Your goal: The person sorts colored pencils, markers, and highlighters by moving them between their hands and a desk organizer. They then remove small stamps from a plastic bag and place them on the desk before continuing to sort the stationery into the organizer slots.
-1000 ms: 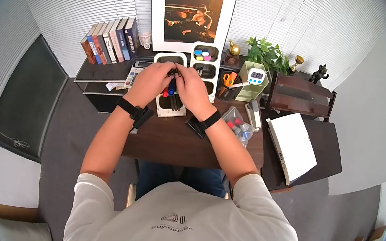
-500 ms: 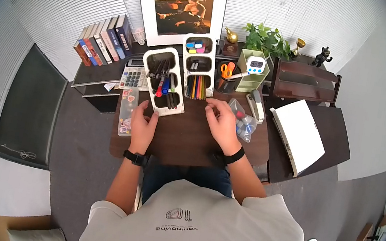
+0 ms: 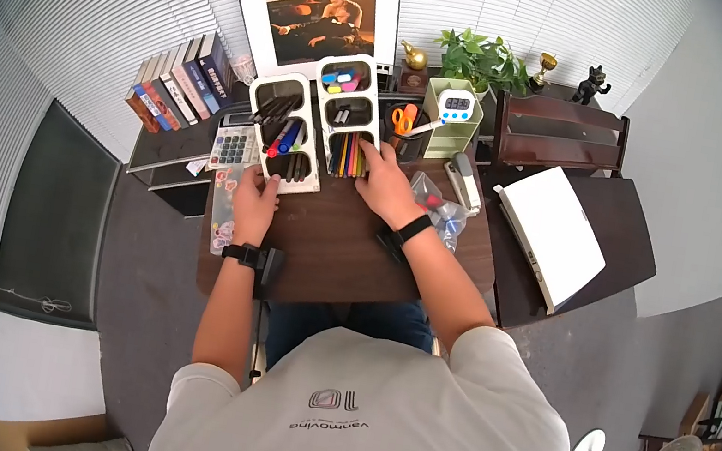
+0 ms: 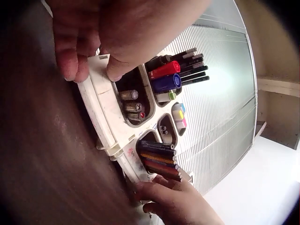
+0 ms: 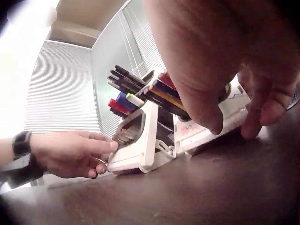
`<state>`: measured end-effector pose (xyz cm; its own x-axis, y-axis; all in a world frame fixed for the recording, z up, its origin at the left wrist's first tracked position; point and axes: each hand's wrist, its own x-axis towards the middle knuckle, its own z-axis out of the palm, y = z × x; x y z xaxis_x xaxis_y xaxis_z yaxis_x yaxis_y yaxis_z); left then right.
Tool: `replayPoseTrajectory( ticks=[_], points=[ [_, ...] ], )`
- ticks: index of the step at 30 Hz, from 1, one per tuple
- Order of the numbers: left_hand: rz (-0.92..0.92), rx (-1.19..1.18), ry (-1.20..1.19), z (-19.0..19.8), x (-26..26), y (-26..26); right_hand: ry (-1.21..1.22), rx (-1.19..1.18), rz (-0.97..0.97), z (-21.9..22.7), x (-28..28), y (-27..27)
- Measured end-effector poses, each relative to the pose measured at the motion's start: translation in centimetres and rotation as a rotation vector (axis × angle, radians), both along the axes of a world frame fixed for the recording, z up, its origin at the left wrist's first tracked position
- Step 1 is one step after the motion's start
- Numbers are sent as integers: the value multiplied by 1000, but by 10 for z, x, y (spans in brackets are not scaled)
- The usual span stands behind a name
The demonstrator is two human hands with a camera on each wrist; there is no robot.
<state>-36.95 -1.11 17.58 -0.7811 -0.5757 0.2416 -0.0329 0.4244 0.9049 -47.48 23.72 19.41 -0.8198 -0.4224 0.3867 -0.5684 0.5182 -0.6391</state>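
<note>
A white two-part pen organizer stands on the desk, its halves joined by a small link at the near end. My left hand [image 3: 252, 202] grips the near outer corner of the left half [image 4: 105, 86], thumb on top and fingers along the side. The right hand [image 3: 387, 194] holds the near corner of the right half [image 5: 199, 140], thumb at the front and fingers at the outer side. Black pens [image 3: 278, 108], a red marker [image 4: 165, 69] and a blue marker [image 4: 166, 83] stand in the left half. Colored pencils [image 3: 349, 157] and highlighters [image 3: 341, 81] fill slots of the right half.
Left of the organizer lie a calculator [image 3: 233, 148] and a clear sticker-covered case [image 3: 223, 214]. To the right are a black pen cup with scissors [image 3: 403, 120], a stapler [image 3: 462, 183] and a clear plastic bag [image 3: 443, 214]. A framed poster [image 3: 315, 4] stands behind.
My hands, together over the organizer a second ago, parted and drew back to either side. Both have since moved forward onto its near outer corners. The head view has shifted slightly.
</note>
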Motion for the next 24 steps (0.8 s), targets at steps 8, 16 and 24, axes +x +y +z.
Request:
replayPoseTrajectory(
  ticks=[8,16,24],
  points=[
    [172,-522,210,-4,10,4,107,59,-37,-5,2,11],
    [-490,773,-345,33,46,81,24,31,27,16,68,40],
    [-694,1656,-418,40,16,118,115,-258,-2,15,123,71]
  ],
)
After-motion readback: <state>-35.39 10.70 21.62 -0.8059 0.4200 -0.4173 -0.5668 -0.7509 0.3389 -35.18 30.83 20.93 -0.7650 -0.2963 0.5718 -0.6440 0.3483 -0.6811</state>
